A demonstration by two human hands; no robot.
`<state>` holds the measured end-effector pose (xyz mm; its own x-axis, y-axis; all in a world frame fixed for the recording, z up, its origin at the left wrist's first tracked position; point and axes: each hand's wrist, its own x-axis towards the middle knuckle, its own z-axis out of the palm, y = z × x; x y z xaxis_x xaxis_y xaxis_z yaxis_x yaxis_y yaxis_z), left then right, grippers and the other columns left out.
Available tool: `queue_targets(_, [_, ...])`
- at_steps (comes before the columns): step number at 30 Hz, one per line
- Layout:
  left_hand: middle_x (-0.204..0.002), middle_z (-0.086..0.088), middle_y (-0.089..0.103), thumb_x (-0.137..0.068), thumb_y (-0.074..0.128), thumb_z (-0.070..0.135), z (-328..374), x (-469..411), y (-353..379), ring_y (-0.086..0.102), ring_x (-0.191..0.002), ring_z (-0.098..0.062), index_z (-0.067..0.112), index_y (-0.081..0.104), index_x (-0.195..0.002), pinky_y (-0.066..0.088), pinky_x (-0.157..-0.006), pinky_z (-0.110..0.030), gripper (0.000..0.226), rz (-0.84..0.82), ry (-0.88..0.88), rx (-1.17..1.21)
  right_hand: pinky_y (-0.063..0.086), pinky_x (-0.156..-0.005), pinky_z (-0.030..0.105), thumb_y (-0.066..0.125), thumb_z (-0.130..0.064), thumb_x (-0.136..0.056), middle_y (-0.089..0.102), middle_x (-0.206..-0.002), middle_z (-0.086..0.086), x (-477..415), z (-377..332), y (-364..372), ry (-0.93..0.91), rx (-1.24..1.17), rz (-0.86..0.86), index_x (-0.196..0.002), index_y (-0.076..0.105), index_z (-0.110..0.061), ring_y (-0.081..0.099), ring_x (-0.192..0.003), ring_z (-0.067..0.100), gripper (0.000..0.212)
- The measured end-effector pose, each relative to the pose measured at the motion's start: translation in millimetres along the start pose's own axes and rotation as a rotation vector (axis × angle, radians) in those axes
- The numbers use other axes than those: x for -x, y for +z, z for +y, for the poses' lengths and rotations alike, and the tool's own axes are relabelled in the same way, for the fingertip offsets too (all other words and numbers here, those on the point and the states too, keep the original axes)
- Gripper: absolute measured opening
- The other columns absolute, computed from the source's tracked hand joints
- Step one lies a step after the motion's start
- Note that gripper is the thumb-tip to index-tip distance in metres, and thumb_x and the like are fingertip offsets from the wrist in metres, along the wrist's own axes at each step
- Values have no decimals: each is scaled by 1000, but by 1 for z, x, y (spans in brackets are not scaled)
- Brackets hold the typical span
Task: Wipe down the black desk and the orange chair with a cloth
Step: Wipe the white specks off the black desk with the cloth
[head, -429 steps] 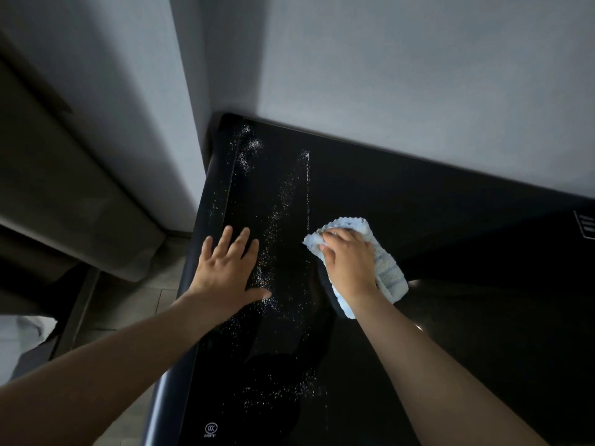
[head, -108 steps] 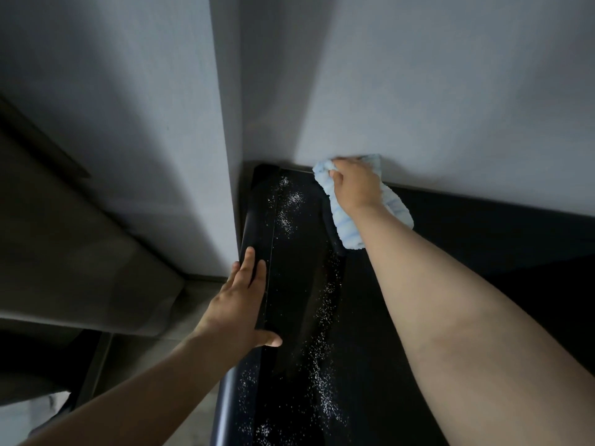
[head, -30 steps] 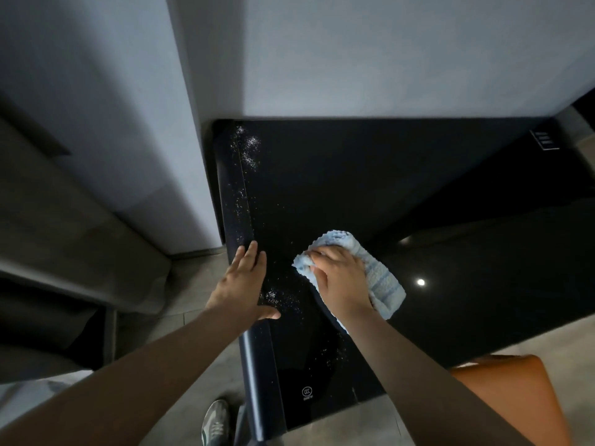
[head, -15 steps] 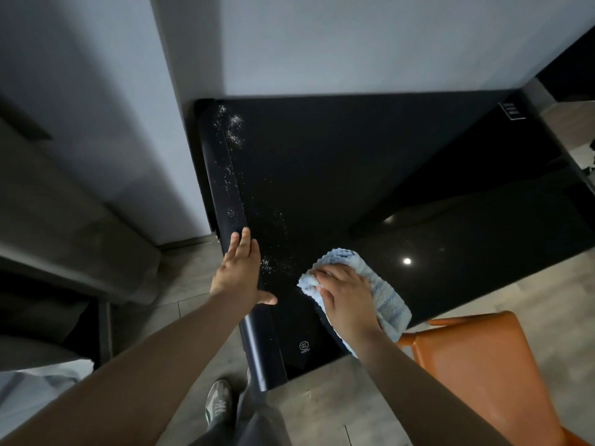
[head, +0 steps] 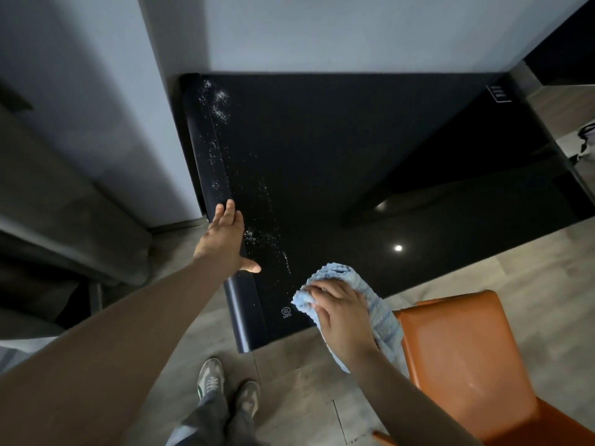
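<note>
Head view: at the desk's near-left corner, at 6 o'clock, the right hand [head: 341, 320] presses a bunched pale blue ribbed cloth [head: 381, 312] onto the glossy black desk [head: 354, 156], its fingers curled over the wad and gripping it. At 9 o'clock the left hand [head: 225, 239] lies flat on the desk's rounded left edge, fingers straight and together, thumb spread.

White specks [head: 260, 235] trail from beside that thumb up to the far-left corner at 11 o'clock. To do this step well, the next strokes should probably run along that trail with firm, overlapping passes. The crumbs should be gathered into the cloth, not flicked over the rim, and the cloth refolded to a clean face.

The polished top mirrors a ceiling light [head: 398, 248] at 4 o'clock, so smears will likely show. A pale grey wall [head: 322, 33] backs the desk at 12 o'clock. Grey wood-look flooring [head: 306, 384] and a pair of sneakers [head: 211, 378] lie below. The orange leather-look chair [head: 457, 349] stands at 5 o'clock, just beside the cloth and apparently not yet wiped.
</note>
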<state>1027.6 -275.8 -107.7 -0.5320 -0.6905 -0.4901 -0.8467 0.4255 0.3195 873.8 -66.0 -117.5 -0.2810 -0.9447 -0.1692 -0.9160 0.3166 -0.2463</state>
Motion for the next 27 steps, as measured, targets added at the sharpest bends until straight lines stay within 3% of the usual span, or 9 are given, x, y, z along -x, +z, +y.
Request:
queue_targets(3, [-159,-7,-19,-66,79,52,3,2,0,-13,-148,-25,5,-2,-153,16,-119,-43,127,7,-8,-17,45,-89,40,54,-16,-88,57,-123,-15,15,2,-1,-23,-26,4,-118,62,-30,51,-118,12,34])
queue_targets(10, [-161,-14,-7,-80,70,46,9,23,9,-3,-149,-29,1,0,-152,14,-121,-41,110,88,-71,3,38,-97,34,43,-17,-94,55,-127,-14,46,9,-7,-54,-65,-126,-123,59,-27,44,-122,10,35])
queue_targets(15, [-161,-10,4,-89,64,40,-2,57,25,3,-149,-28,6,9,-153,13,-120,-38,91,94,-72,52,38,-94,29,38,-17,-94,59,-120,-8,58,10,-16,-115,-1,-262,-116,60,-20,50,-114,13,31])
queue_targets(20, [-143,-10,44,-88,62,45,-18,87,27,44,-129,-27,9,36,-144,39,-105,-38,71,78,-76,117,39,-91,23,40,-9,-92,63,-110,-3,59,1,-34,-107,-72,-153,-108,63,-14,56,-107,14,29])
queue_targets(27, [-143,-5,47,-88,60,52,-44,99,11,48,-127,-22,13,41,-143,40,-103,-31,70,78,-146,198,42,-97,32,41,-9,-94,64,-116,-6,10,-29,-65,-72,-116,8,-116,63,-19,54,-110,11,33])
